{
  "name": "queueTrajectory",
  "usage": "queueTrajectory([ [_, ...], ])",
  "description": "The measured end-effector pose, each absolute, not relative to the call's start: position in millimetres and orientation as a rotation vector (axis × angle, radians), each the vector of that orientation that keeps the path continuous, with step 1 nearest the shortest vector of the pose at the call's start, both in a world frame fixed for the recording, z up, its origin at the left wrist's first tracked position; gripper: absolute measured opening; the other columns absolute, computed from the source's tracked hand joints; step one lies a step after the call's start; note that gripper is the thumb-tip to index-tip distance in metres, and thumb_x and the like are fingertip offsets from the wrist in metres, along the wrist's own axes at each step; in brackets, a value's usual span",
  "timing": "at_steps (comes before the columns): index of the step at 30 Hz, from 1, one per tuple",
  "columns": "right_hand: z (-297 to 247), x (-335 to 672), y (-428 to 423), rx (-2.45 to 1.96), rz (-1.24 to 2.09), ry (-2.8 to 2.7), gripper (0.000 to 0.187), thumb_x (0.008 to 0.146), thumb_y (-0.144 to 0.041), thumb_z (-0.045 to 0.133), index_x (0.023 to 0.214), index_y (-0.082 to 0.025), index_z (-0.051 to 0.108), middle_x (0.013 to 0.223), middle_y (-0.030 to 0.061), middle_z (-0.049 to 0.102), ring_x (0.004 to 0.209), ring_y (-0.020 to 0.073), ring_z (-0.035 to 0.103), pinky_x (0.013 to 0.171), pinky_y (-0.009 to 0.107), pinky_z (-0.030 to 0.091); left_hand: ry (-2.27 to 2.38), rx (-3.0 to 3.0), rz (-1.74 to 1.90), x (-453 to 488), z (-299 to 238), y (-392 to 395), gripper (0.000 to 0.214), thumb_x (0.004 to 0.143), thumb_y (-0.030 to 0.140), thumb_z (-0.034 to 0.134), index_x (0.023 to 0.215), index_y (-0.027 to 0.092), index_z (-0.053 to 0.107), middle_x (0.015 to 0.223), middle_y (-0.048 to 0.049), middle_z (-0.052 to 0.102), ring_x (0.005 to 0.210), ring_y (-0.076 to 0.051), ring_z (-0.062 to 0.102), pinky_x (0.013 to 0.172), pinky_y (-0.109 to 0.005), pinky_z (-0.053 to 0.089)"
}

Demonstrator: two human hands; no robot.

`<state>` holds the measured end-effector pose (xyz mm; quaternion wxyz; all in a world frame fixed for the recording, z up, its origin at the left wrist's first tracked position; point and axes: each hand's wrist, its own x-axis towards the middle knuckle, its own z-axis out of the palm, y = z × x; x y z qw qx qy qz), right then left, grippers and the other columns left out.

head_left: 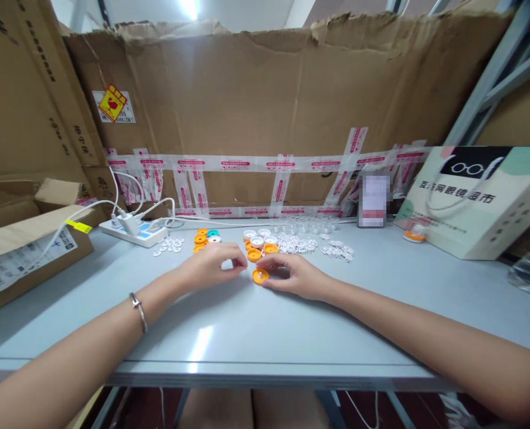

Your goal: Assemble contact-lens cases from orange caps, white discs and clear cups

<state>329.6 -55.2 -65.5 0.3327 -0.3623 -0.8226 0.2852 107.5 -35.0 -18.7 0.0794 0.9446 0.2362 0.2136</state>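
An orange round cap (256,278) with a small white centre peg (260,274) lies on the grey table (318,336), its rim held between thumb and fingers of the right hand (301,276). Just left of that cap, the left hand (211,267) has its fingertips nearly together; whether they hold anything, I cannot tell. Behind the cap sit orange and white caps (254,255), then clear plastic cups (307,226), then taped cardboard (247,95).

On my feed, the bag (465,205) reads 眼镜超市. I see a yellow-and-red sign (112,103) on the carton (256,101), its lettering illegible.
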Motion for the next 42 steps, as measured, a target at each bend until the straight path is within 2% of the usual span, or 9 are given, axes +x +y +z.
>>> queueTrajectory([
  [4, -64.3, 329.0, -55.6, -0.902, 0.776, -2.157, 0.031, 0.073, -0.029, 0.064, 0.101, -0.017, 0.061, 0.096, 0.0058, 0.068, 0.088, 0.0172, 0.063, 0.084, 0.034, 0.050, 0.605, 2.989, 0.692, 121.6, -34.0, -38.8, 0.015, 0.081, 0.015, 0.049, 0.080, 0.017, 0.063, 0.079, -0.0033, 0.067, 0.072, -0.013, 0.060, 0.067, -0.024, 0.042],
  [14, -62.4, 329.2, -56.6, -0.919, 0.766, -2.161, 0.029, 0.072, -0.027, 0.065, 0.098, -0.016, 0.061, 0.096, 0.0065, 0.067, 0.089, 0.0175, 0.063, 0.085, 0.035, 0.050, 0.613, 3.039, 0.461, 119.7, -37.2, -39.8, 0.020, 0.081, 0.016, 0.050, 0.087, 0.021, 0.068, 0.092, -0.0027, 0.070, 0.084, -0.016, 0.062, 0.077, -0.029, 0.039],
  [18, -63.8, 329.1, -55.9, -0.909, 0.787, -2.151, 0.031, 0.072, -0.029, 0.065, 0.100, -0.016, 0.060, 0.097, 0.0067, 0.068, 0.089, 0.0177, 0.063, 0.085, 0.036, 0.050, 0.614, 2.998, 0.559, 115.4, -27.6, -39.4, 0.021, 0.084, 0.019, 0.047, 0.088, 0.019, 0.068, 0.092, -0.0047, 0.069, 0.084, -0.016, 0.061, 0.077, -0.029, 0.041],
  [21, -63.3, 329.2, -57.0, -0.945, 0.790, -2.141, 0.033, 0.071, -0.031, 0.066, 0.100, -0.015, 0.061, 0.098, 0.0070, 0.067, 0.090, 0.0181, 0.063, 0.086, 0.036, 0.050, 0.780, 2.893, 0.654, 100.5, -12.8, -31.7, 0.023, 0.086, 0.024, 0.046, 0.088, 0.016, 0.067, 0.092, -0.0071, 0.068, 0.083, -0.016, 0.060, 0.076, -0.026, 0.043],
  [23, -62.6, 329.3, -57.9, -0.973, 0.796, -2.134, 0.034, 0.070, -0.033, 0.067, 0.098, -0.015, 0.062, 0.097, 0.0068, 0.067, 0.090, 0.0184, 0.063, 0.086, 0.036, 0.050, 0.995, 2.816, 0.535, 85.0, -2.1, -24.6, 0.021, 0.084, 0.026, 0.049, 0.086, 0.016, 0.067, 0.089, -0.0061, 0.068, 0.081, -0.016, 0.060, 0.074, -0.025, 0.043],
  [25, -62.1, 329.3, -58.2, -0.991, 0.804, -2.129, 0.035, 0.069, -0.034, 0.068, 0.098, -0.016, 0.062, 0.097, 0.0066, 0.067, 0.090, 0.0186, 0.063, 0.086, 0.036, 0.050, 1.169, 2.751, 0.267, 69.1, 6.5, -18.1, 0.017, 0.078, 0.027, 0.055, 0.085, 0.017, 0.067, 0.088, -0.0045, 0.068, 0.080, -0.017, 0.061, 0.072, -0.024, 0.043],
  [30, -62.8, 330.2, -56.9, -0.994, 0.805, -2.120, 0.038, 0.066, -0.036, 0.070, 0.097, -0.016, 0.063, 0.098, 0.0065, 0.067, 0.092, 0.0192, 0.063, 0.087, 0.037, 0.050, 1.294, 2.559, -0.048, 49.5, 14.4, -12.6, 0.019, 0.074, 0.026, 0.055, 0.086, 0.019, 0.067, 0.084, -0.0017, 0.069, 0.077, -0.016, 0.062, 0.066, -0.021, 0.042],
  [42, -61.8, 331.1, -58.2, -0.988, 0.768, -2.132, 0.034, 0.069, -0.038, 0.068, 0.095, -0.017, 0.063, 0.097, 0.0059, 0.067, 0.088, 0.0181, 0.063, 0.085, 0.037, 0.050, 1.297, 2.498, -0.111, 53.9, 7.0, -11.7, 0.018, 0.069, 0.027, 0.057, 0.080, 0.019, 0.068, 0.078, -0.0015, 0.070, 0.070, -0.014, 0.061, 0.060, -0.018, 0.041],
])
